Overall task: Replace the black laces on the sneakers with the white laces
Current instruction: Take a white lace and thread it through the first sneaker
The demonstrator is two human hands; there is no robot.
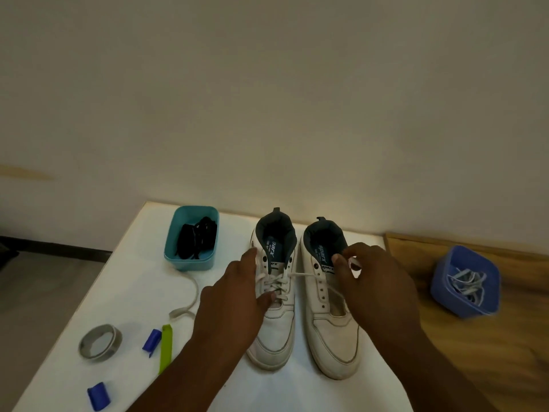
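1. Two white leather sneakers on the white table (124, 295), toes toward the person: left sneaker (274, 322) partly laced with a flat white lace (279, 282), right sneaker (332, 331) unlaced.
2. Left hand (234, 295) rests on the left sneaker's side, fingers straight and together.
3. Right hand (374, 281) pinches the lace end above the right sneaker.
4. Black laces (196, 237) in the teal plastic tub (190, 263); spare white laces (466, 281) in the blue tub (445, 295).

A single head-worn wide-angle view is given, directed forward and steeply downward from close range. The white table (98, 295) is framed in the lower half, the wall (267, 99) in the upper half; both forearms enter from the bottom edge.
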